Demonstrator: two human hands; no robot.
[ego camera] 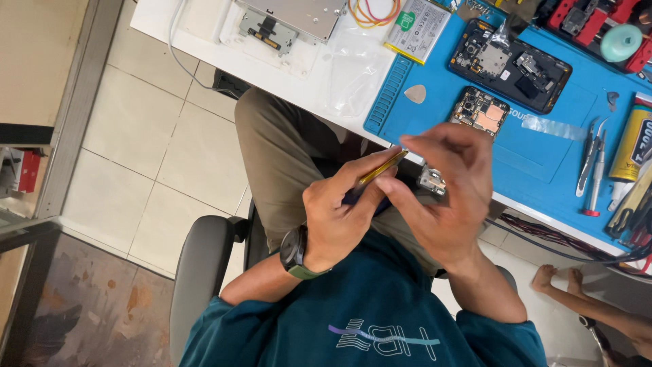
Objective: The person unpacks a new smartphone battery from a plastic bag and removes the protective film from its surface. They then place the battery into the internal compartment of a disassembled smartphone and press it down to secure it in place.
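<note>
You're gripping a thin gold-edged phone frame [380, 170] in your left hand [339, 217] — right hand [445, 197] pinching its end, off the desk [204, 27] front edge, over your lap.

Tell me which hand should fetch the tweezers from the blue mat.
Right, probably. The tweezers lie on the right hand's side of the blue mat, while the left hand grips the yellow-edged phone.
</note>
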